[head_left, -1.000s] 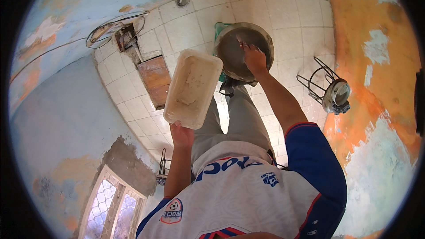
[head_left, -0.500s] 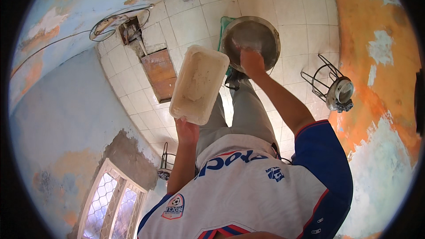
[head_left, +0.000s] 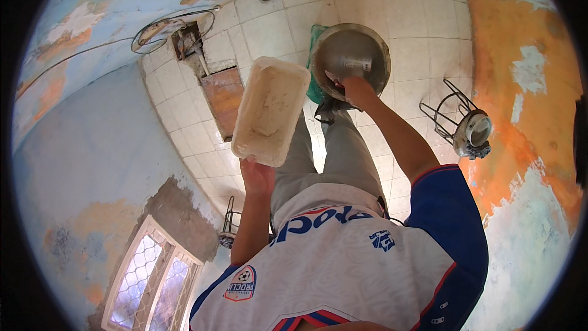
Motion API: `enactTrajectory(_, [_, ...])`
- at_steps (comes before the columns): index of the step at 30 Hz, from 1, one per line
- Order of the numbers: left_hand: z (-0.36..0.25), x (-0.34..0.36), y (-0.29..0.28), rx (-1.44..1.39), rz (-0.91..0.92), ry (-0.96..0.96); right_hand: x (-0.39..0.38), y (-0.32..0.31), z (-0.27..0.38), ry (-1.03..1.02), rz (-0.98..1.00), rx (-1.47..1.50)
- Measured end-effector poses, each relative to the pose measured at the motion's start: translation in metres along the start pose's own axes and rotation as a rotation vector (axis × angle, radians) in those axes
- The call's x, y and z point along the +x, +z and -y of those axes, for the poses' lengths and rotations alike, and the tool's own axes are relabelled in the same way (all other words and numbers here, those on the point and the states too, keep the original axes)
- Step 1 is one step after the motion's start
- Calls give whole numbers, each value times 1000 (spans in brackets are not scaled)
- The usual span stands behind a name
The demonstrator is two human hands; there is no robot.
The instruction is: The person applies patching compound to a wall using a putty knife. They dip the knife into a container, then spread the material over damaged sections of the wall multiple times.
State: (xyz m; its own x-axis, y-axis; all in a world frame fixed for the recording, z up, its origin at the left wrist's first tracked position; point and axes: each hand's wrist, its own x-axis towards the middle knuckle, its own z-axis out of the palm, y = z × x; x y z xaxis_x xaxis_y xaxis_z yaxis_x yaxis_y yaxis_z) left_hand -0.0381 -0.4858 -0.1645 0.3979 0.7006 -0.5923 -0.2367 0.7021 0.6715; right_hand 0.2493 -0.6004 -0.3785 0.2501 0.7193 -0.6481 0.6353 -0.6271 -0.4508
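In my left hand (head_left: 258, 176) is the near end of a whitish rectangular plastic tub (head_left: 269, 113), its inside smeared with pale residue. The tub is tilted so its inside faces up. To its right, a round grey bucket (head_left: 383, 83) stands on the floor in front of my legs. My right hand (head_left: 360, 92) is over the near rim of this bucket, fingers curled inward and down. A small pale shape shows at the fingertips; whether it is a held thing or fingers I cannot make out. The bucket's inside is murky grey-brown with a bright patch.
Green plastic (head_left: 316, 92) lies against the bucket's left side. A metal-legged stool (head_left: 470, 129) stands by the orange wall at right, something round on it. A brownish recessed panel (head_left: 224, 98) and an open hole with pipes (head_left: 188, 41) break the pale tiled floor (head_left: 404, 58).
My right hand has drawn back from the bucket's middle toward its near rim, and its blur is gone. The tub has shifted slightly up in view, still in my left hand.
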Motion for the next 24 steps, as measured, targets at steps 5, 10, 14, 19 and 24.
enactTrajectory(5, [5,1,-2,-15,-22,-27,-5,-7,-7,-31,-3,-85])
enactTrajectory(10, [11,2,5,-9,6,-25,-12,-29,-28,-140,117,-313])
enactTrajectory(14, [21,4,0,-44,1,-58,-1,-18,-42,-92,-66,-96])
enactTrajectory(19, [25,4,4,-54,-2,-50,34,17,-42,98,-264,203])
enactTrajectory(24, [24,2,1,-42,19,-38,54,20,-33,330,-406,288])
